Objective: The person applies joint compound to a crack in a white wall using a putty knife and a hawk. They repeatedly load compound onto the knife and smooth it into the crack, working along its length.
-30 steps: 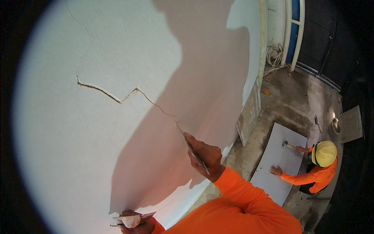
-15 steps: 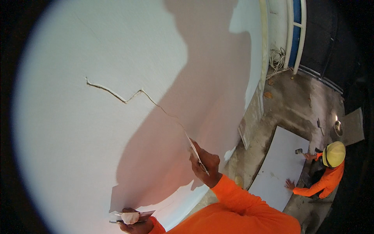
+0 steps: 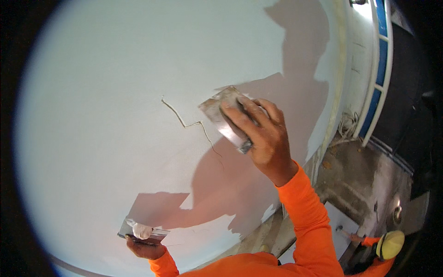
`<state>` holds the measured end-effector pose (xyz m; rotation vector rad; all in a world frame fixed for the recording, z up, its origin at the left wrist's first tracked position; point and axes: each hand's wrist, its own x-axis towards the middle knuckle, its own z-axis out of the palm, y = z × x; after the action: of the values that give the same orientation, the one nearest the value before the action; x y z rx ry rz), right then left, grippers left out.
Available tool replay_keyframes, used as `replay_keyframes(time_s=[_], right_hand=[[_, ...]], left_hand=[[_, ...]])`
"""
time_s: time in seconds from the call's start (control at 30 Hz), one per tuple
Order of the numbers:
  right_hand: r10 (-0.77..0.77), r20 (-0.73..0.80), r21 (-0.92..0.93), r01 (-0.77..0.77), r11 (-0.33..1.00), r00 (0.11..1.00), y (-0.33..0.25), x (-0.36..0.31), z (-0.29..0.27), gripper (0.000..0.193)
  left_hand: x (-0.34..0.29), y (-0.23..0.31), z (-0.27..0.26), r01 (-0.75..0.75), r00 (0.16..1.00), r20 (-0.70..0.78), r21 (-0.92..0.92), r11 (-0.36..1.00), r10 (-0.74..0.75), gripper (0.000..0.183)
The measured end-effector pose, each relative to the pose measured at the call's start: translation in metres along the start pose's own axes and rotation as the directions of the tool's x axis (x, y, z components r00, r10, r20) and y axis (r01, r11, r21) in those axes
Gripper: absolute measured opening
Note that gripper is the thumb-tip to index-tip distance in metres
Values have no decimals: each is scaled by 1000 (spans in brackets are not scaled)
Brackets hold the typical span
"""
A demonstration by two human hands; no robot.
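In front of me a pale wall [image 3: 97, 120] carries a zigzag crack [image 3: 201, 123], its upper left part wider and its lower right end hair-thin. My right hand [image 3: 270, 143] is closed on a rectangular metal trowel [image 3: 213, 109], smeared whitish, tilted to the right of the crack. Whether the blade touches the wall I cannot tell. Low at the left, my left hand [image 3: 146, 250] grips a flat metal plate [image 3: 125, 228] from below. A white lump of putty [image 3: 142, 231] rests on the plate.
At lower right a person in a yellow helmet [image 3: 391, 244] and orange sleeves works over a white board [image 3: 344, 216] on the floor. Coiled cable [image 3: 348, 123] lies by white-and-blue framing [image 3: 371, 111]. A round metal bowl [image 3: 397, 214] sits near the person.
My right hand has lifted the trowel from the crack's lower end, up beside it, turning the blade's face into view. The left hand with plate and putty has risen slightly. The view has shifted.
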<state>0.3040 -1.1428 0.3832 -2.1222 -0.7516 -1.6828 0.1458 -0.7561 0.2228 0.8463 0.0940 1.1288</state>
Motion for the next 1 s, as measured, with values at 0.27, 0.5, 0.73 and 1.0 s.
replay_keyframes(time_s=[0.27, 0.5, 0.73, 1.0], right_hand=[[-30, 348, 61, 9, 998, 937, -101, -105, 15, 62], [556, 413, 887, -457, -66, 721, -85, -71, 38, 27], [696, 108, 982, -185, 36, 710, -110, -2, 80, 17], [640, 73, 971, -202, 130, 765, -111, -23, 95, 15]], left_hand=[[-36, -15, 12, 243, 969, 2, -192, 951, -248, 44], [-56, -38, 17, 250, 967, 32, -311, 917, -253, 40], [-62, -28, 34, 256, 964, 1, -267, 929, -266, 45], [-50, -45, 2, 210, 978, 33, -203, 956, -208, 29]])
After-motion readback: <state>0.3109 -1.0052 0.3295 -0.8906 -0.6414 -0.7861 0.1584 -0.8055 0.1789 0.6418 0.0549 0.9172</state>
